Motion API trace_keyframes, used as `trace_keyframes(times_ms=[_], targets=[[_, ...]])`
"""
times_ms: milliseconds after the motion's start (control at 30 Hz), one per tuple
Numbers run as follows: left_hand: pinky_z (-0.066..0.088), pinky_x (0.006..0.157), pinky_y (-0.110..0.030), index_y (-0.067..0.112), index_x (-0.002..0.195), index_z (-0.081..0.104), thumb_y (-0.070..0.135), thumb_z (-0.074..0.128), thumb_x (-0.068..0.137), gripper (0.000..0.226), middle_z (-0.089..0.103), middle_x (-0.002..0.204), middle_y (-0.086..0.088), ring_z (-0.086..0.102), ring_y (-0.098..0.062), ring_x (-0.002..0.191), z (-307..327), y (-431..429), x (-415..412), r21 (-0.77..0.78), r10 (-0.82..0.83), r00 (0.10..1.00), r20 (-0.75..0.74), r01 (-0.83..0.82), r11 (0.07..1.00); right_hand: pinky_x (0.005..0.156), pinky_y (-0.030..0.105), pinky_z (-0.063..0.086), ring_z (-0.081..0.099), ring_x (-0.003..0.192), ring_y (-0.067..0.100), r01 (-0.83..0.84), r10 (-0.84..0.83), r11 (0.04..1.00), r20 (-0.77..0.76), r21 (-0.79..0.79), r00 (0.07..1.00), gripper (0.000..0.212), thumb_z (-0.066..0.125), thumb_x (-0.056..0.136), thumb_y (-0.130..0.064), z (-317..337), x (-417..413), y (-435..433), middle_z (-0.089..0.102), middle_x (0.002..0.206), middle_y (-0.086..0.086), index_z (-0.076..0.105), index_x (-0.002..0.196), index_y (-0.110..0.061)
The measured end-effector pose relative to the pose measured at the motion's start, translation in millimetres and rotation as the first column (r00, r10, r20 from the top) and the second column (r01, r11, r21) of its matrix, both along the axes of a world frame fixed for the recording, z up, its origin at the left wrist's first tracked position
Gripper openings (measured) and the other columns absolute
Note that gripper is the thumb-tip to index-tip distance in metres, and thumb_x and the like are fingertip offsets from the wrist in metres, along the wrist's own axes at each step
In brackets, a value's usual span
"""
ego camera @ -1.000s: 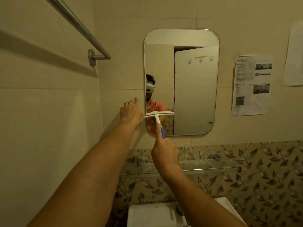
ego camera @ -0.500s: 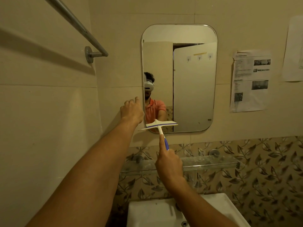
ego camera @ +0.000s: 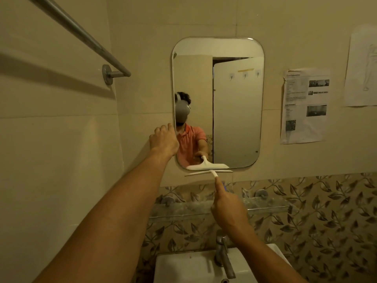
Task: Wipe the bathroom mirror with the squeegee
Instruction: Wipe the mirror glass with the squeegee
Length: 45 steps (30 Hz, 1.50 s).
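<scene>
Head view: squeegee (ego camera: 208,173) at the mirror's (ego camera: 237,119) bottom edge, mid frame.
Right hand (ego camera: 228,209) grips it; left hand (ego camera: 163,140) curls beside the mirror, grip unclear.

Left arm extended; left grip (ego camera: 163,139), fingers curled, at the lower left edge of the mirror (ego camera: 234,119). Right arm extended; right grip (ego camera: 228,209) below the mirror's bottom edge, holding the squeegee (ego camera: 208,173) handle, index finger straight along it.

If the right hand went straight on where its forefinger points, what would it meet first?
Probably the bottom rim of the rounded wall mirror, just past the white squeegee that the right hand grips; depth is unclear.
</scene>
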<state>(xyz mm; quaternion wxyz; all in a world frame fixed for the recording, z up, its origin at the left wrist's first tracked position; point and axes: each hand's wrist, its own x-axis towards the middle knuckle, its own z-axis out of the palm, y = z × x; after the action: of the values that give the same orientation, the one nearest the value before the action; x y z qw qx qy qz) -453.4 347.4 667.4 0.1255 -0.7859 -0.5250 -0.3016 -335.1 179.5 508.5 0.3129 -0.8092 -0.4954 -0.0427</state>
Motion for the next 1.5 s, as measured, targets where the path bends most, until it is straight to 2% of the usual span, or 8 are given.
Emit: trace_keyframes(times_ms=[167,233,433,533,733,1067,1233,1500], targets=[[0.042,0.100,-0.045,0.013,0.151,0.029,0.019,0.045,0.096,0.058,0.041,0.147,-0.012,0.042,-0.031,0.131,13,-3,8,0.002,-0.016,0.999,0.042,0.016,1.000,0.055,0.035,0.055,0.058,0.062,0.018,-0.050,0.048,0.983,0.014,0.174,0.999,0.073,0.042,0.105,-0.021,87,25,-24,0.058,0.073,0.002,-0.002,0.159,-0.043],[0.042,0.100,-0.044,0.015,0.153,0.027,0.019,0.046,0.095,0.061,0.041,0.148,-0.010,0.043,-0.030,0.131,18,-5,13,0.004,-0.026,0.999,0.047,0.025,1.000,0.058,0.040,0.058,0.059,0.062,0.019,-0.063,0.053,0.968,0.050,0.244,0.997,0.068,0.041,0.106,-0.025,121,30,-32,0.058,0.073,0.002,0.001,0.157,-0.045],[0.040,0.103,-0.045,0.014,0.155,0.023,0.023,0.043,0.097,0.062,0.037,0.151,-0.011,0.040,-0.030,0.134,33,-6,19,0.028,-0.024,0.999,0.041,0.023,0.999,0.051,0.038,0.050,0.054,0.056,0.018,-0.113,0.077,0.907,0.104,0.407,0.992,0.057,0.039,0.108,-0.027,199,38,-34,0.055,0.068,0.004,0.016,0.159,-0.035],[0.041,0.104,-0.044,0.014,0.154,0.025,0.022,0.047,0.095,0.064,0.039,0.150,-0.011,0.041,-0.030,0.134,37,-6,19,0.022,-0.005,0.998,0.058,0.004,1.000,0.049,0.031,0.044,0.049,0.054,0.014,-0.173,0.118,0.888,0.152,0.427,0.981,0.056,0.038,0.109,-0.027,234,34,-24,0.051,0.066,0.001,0.016,0.160,-0.032],[0.047,0.096,-0.042,0.019,0.138,0.044,0.020,0.056,0.090,0.050,0.053,0.133,-0.006,0.051,-0.027,0.122,46,2,19,0.023,-0.031,0.995,0.092,0.029,0.999,0.061,0.045,0.060,0.062,0.065,0.024,-0.171,0.083,0.873,0.207,0.456,0.975,0.072,0.046,0.105,-0.014,293,20,22,0.062,0.078,0.008,0.007,0.160,-0.038],[0.040,0.104,-0.039,0.007,0.152,0.025,0.020,0.043,0.096,0.061,0.041,0.147,-0.014,0.043,-0.029,0.131,55,13,25,0.060,0.016,1.000,0.019,-0.017,0.998,0.060,0.040,0.057,0.058,0.066,0.021,-0.198,0.081,0.856,0.255,0.478,0.964,0.078,0.048,0.100,-0.011,329,8,67,0.060,0.083,0.009,0.006,0.162,-0.032],[0.045,0.099,-0.038,0.009,0.140,0.036,0.017,0.045,0.093,0.049,0.048,0.137,-0.014,0.050,-0.027,0.123,57,15,23,0.081,0.032,0.999,0.004,-0.032,0.996,0.059,0.034,0.046,0.049,0.062,0.015,-0.186,0.051,0.867,0.289,0.462,0.956,0.081,0.051,0.101,-0.011,328,8,78,0.057,0.088,0.009,0.003,0.163,-0.029],[0.045,0.101,-0.038,0.006,0.136,0.045,0.017,0.042,0.096,0.042,0.045,0.138,-0.018,0.047,-0.030,0.125,56,17,24,0.109,0.038,0.999,-0.022,-0.035,0.993,0.061,0.036,0.049,0.047,0.061,0.016,-0.141,0.019,0.886,0.270,0.442,0.963,0.084,0.048,0.100,-0.008,329,-3,80,0.055,0.088,0.012,-0.003,0.163,-0.028]])
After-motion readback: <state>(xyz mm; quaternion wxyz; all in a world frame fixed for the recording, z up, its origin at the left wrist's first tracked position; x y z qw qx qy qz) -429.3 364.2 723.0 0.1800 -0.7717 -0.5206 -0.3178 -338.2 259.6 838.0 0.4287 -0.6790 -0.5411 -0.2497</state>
